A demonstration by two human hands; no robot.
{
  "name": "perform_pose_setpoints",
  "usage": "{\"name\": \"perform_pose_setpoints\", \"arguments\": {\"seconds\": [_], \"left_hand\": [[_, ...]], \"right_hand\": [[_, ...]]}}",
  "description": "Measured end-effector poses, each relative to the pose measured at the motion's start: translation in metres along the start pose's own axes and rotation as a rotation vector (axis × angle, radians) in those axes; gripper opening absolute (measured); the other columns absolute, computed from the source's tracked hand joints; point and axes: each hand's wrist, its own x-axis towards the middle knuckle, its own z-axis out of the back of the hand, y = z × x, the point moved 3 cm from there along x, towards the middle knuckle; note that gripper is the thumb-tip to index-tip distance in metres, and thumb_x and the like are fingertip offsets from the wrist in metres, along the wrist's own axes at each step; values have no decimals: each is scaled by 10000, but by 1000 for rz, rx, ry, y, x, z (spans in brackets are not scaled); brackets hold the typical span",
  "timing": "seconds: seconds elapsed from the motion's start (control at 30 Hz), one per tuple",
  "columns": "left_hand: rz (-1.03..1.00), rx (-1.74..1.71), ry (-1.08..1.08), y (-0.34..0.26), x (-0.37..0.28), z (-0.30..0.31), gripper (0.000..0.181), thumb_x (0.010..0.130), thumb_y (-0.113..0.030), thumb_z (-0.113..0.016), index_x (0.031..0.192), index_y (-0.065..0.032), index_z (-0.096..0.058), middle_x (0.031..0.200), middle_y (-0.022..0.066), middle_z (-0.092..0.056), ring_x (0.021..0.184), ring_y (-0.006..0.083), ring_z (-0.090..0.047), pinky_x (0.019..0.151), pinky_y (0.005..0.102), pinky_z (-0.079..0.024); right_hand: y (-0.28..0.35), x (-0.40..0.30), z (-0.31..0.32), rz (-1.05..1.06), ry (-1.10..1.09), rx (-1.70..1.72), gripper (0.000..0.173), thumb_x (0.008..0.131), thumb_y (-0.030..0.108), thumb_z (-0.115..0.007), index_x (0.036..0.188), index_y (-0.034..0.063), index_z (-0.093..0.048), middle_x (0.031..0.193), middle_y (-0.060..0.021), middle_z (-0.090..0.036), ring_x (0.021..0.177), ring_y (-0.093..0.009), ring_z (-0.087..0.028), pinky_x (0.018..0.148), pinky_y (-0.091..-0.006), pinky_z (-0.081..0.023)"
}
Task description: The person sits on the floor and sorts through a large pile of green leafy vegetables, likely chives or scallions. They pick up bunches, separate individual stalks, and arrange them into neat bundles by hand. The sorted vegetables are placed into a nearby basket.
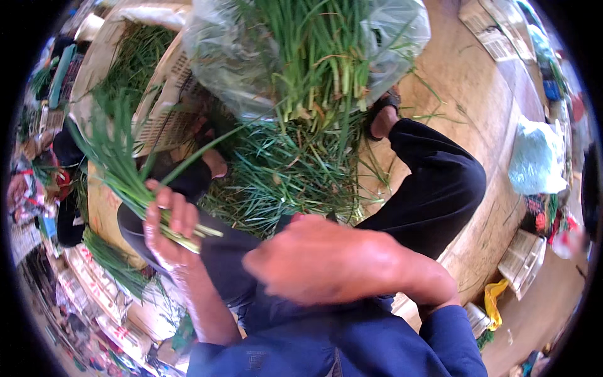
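Observation:
A small bunch of garlic chives [123,174] is gripped in my left hand [169,219], its pale cut ends toward my lap and its leaves fanning out to the upper left. My right hand [311,261] crosses in front of my body, blurred and seen from its back. Its fingers are hidden, so whether it holds anything does not show. Ahead of me a thick bundle of chives [325,61] lies on a clear plastic bag [226,66], stem ends pointing my way. Between my feet spreads a heap of loose green leaves [287,174].
At the upper left, a pale plastic basket [165,106] contains more green leaves. Another chive bundle [113,264] lies to the left. On the right are a stuffed plastic bag [537,155], a crate [494,28] and a yellow strap-like thing [493,304]. My bent legs frame the leaf heap.

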Motion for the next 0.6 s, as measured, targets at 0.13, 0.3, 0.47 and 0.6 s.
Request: {"name": "perform_pose_setpoints", "arguments": {"seconds": [0.13,0.3,0.47,0.6], "left_hand": [[-171,28,101,-63,13,-17,308,975,-106,-562,1232,31,-460,929,62,-524,568,86,-420,451,252,-368],[-158,194,21,-25,3,-19,399,919,-122,-645,1271,-34,-479,922,55,-596,532,95,-473,440,246,-401],[134,128,-187,29,-42,-12,421,852,-92,-696,1213,-15,-493,865,120,-631,517,155,-546,435,280,-440],[168,85,-291,34,-59,-5,393,838,-70,-691,1189,-25,-519,845,131,-618,510,161,-528,440,283,-430]], "right_hand": [[-59,-1,-24,-91,-129,249,314,865,210,-683,1113,24,-632,816,-206,-665,770,-357,-679,668,-431,-530],[-76,32,-26,-254,-325,998,477,933,326,-672,1224,-48,-614,749,-37,-658,658,-104,-626,525,-248,-441],[-78,95,-28,-192,-274,1383,394,944,417,-641,1013,29,-661,638,30,-540,504,-42,-458,452,-204,-331],[-72,105,-33,-239,-412,1520,286,977,289,-613,970,6,-652,649,-5,-566,500,-64,-483,444,-206,-350]]}}
